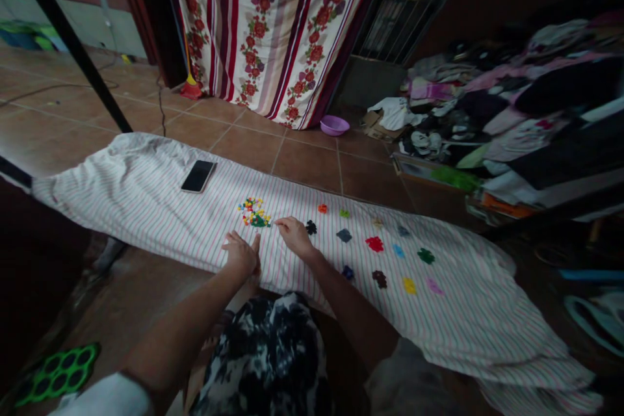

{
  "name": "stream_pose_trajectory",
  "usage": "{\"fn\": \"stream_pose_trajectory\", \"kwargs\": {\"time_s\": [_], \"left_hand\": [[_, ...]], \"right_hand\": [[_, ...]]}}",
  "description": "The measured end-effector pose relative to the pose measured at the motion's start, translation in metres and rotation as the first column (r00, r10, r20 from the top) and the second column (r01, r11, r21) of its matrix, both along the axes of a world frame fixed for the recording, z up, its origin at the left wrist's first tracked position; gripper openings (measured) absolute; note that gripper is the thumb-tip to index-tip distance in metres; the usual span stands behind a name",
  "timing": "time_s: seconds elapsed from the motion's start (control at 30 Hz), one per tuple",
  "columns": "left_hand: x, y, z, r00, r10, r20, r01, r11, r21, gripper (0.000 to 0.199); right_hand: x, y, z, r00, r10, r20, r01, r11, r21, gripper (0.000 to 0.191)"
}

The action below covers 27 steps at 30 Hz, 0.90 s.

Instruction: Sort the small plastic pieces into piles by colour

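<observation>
On a striped cloth, a mixed heap of tiny colored pieces (pixel 253 208) lies in front of me; they are too small to name. My left hand (pixel 240 253) rests just below this heap, fingers spread, with nothing visible in it. Right of the heap, my right hand (pixel 293 236) has thumb and forefinger pinched together; what they hold, if anything, is too small to make out. Beside it sits a small black pile (pixel 311 227). Farther right are several single-color piles, among them a red pile (pixel 374 244), a dark green pile (pixel 426 255) and a yellow pile (pixel 409 285).
A smartphone (pixel 199 176) lies on the striped cloth (pixel 141 208) at the left. Beyond the cloth are a floral curtain (pixel 273 32), a purple basin (pixel 334 125) and a broom (pixel 191 87). Heaped clothes (pixel 492 88) fill the right background.
</observation>
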State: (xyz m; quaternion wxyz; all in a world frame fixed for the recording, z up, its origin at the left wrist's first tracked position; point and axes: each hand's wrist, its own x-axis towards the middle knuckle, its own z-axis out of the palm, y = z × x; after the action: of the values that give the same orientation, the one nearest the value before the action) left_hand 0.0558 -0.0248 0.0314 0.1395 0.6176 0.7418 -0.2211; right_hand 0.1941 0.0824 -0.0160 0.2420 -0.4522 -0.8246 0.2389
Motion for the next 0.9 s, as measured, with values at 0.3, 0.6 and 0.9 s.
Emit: {"fn": "stream_pose_trajectory", "kwargs": {"time_s": [0.3,0.6,0.9], "left_hand": [[0.002,0.003,-0.002,0.999,0.036,0.033,-0.036,0.999,-0.007,0.098],[0.001,0.005,-0.006,0.994,0.060,0.093,-0.060,0.998,0.004,0.101],[0.002,0.004,-0.006,0.999,0.027,0.046,-0.026,1.000,-0.003,0.096]], "right_hand": [[-0.031,0.007,0.000,0.994,0.031,0.102,-0.024,0.997,-0.070,0.031],[-0.064,0.018,0.010,0.980,0.044,0.195,-0.045,0.999,-0.003,0.029],[-0.099,0.028,0.024,0.937,-0.038,0.349,0.060,0.997,-0.055,0.027]]}}
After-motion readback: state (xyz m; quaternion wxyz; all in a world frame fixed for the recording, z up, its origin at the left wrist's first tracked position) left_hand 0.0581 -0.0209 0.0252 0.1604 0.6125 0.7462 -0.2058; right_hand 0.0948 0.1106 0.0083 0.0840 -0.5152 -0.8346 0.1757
